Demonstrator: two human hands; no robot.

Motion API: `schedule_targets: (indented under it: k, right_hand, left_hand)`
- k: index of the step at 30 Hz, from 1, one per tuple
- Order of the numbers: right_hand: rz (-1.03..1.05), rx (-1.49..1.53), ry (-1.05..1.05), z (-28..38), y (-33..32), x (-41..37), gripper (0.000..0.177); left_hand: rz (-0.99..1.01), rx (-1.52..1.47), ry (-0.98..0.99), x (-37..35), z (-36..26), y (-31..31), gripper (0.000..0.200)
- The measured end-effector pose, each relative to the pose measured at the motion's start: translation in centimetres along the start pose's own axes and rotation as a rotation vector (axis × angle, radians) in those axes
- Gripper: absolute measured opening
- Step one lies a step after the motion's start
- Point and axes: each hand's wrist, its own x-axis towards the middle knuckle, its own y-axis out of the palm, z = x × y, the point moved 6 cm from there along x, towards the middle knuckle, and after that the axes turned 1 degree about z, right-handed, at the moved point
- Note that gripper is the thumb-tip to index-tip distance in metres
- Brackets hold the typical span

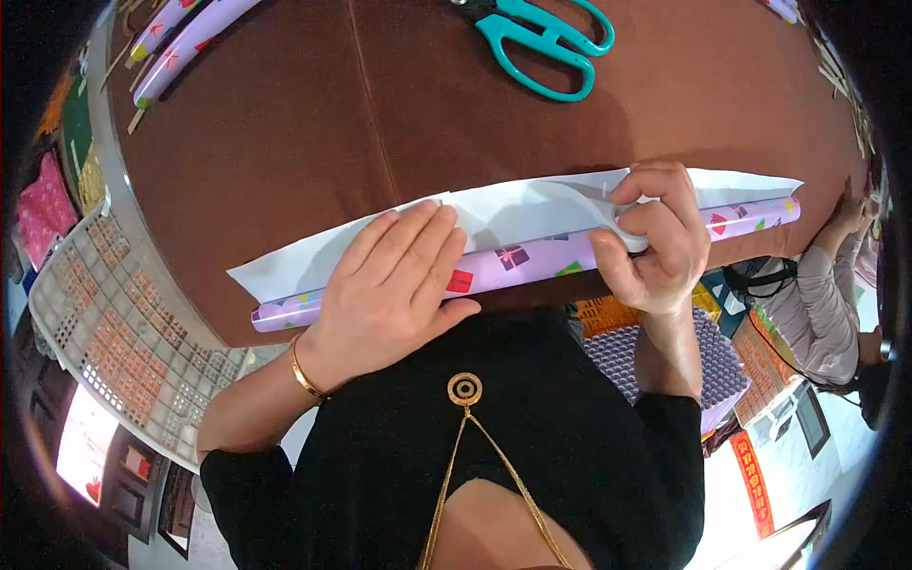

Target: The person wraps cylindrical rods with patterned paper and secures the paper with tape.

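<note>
A long roll of purple patterned paper (532, 265) lies across the near edge of the brown table, its white inner side (518, 211) showing as a loose flap behind it. Flat on the roll and flap, towards the left, rests my left hand (394, 280), fingers stretched out and close together. My right hand (660, 233) is curled at the right part of the roll, thumb and fingers around a white curved piece that looks like a tape loop (629, 236). Teal-handled scissors (546, 43) lie at the table's far side.
Finished-looking purple rolls (195, 47) lie at the far left on the brown table (285, 123). A white plastic basket (128, 332) stands at the left. Another person (826, 304) is at the right edge, near a purple crate (665, 356).
</note>
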Motion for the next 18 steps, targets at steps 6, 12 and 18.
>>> schedule_targets:
  k: [6, 12, 18]
  right_hand:
    - [-0.002, 0.009, 0.01, 0.0, 0.0, 0.0, 0.031]
    - [-0.002, 0.002, -0.005, -0.2, -0.1, 0.0, 0.031]
    - [-0.013, -0.041, 0.007, -0.2, -0.1, 0.1, 0.032]
  left_hand:
    - [-0.023, 0.058, -0.034, 0.8, -0.2, -1.0, 0.059]
    - [-0.085, -0.102, 0.157, 3.8, -1.9, -0.5, 0.049]
    - [-0.121, -0.057, 0.151, 6.7, -2.5, 1.4, 0.043]
